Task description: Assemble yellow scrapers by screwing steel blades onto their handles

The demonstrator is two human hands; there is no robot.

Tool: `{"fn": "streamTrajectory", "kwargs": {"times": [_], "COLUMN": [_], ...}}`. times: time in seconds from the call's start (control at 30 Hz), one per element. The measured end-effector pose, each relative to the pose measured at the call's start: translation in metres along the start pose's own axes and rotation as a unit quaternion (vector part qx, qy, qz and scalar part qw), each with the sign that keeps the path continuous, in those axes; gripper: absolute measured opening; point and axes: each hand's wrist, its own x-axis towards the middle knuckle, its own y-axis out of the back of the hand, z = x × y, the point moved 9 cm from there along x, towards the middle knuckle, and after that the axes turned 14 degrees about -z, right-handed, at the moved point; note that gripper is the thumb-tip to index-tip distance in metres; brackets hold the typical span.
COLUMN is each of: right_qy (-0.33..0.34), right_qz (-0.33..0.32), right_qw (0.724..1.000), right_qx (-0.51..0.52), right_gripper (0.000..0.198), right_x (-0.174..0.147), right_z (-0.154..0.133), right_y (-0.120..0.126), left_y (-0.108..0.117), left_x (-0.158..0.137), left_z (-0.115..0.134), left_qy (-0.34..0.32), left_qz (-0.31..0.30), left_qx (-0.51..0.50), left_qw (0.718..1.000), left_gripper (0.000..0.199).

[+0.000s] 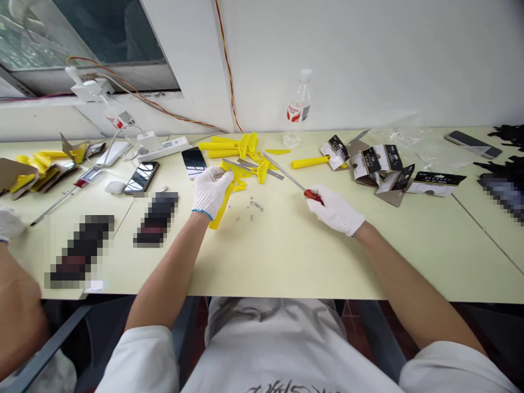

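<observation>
My left hand [212, 191], in a white knit glove, is closed around a yellow scraper [221, 212] whose handle points down toward me. My right hand [333, 209], gloved the same way, grips the red handle of a screwdriver [295, 183]; its long shaft slants up and left. Small screws and nuts [256, 206] lie loose on the table between my hands. Just beyond the left hand is a pile of yellow scraper parts [229, 146], with flat metal blades [270, 172] beside yellow heads [262, 171].
A clear water bottle [298, 112] stands near the wall. Black-and-white card packages [379, 161] and one yellow handle [310, 162] lie at right. Phones [141, 178] and a power strip [167, 147] lie at left. A co-worker's gloved hand [10, 224] shows at the left edge.
</observation>
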Motion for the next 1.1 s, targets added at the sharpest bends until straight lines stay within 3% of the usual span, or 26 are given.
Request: {"fn": "streamTrajectory", "kwargs": {"times": [0.1, 0.23, 0.4, 0.83, 1.1], "right_qy": [0.064, 0.082, 0.076, 0.073, 0.012], "right_qz": [-0.013, -0.018, -0.019, -0.029, -0.066], "right_qw": [0.997, 0.996, 0.997, 0.996, 0.994], "right_qx": [0.04, 0.032, 0.026, 0.039, 0.091], "right_gripper": [0.031, 0.038, 0.038, 0.041, 0.043], "right_x": [0.0, 0.001, 0.001, 0.001, -0.005], "right_z": [-0.021, -0.041, -0.043, -0.041, -0.042], "right_y": [-0.019, -0.031, -0.033, -0.033, -0.026], "left_y": [0.0, -0.004, -0.013, -0.015, -0.015], "left_x": [0.0, -0.001, -0.004, -0.008, -0.01], "left_z": [0.0, 0.0, 0.002, 0.009, 0.021], "left_qy": [-0.018, -0.027, -0.019, -0.05, -0.087], "left_qz": [-0.003, -0.009, -0.029, -0.009, 0.007], "left_qx": [0.021, 0.048, 0.061, 0.117, 0.221], "left_qw": [1.0, 0.998, 0.998, 0.992, 0.971], "left_gripper": [0.026, 0.029, 0.03, 0.018, 0.019]}}
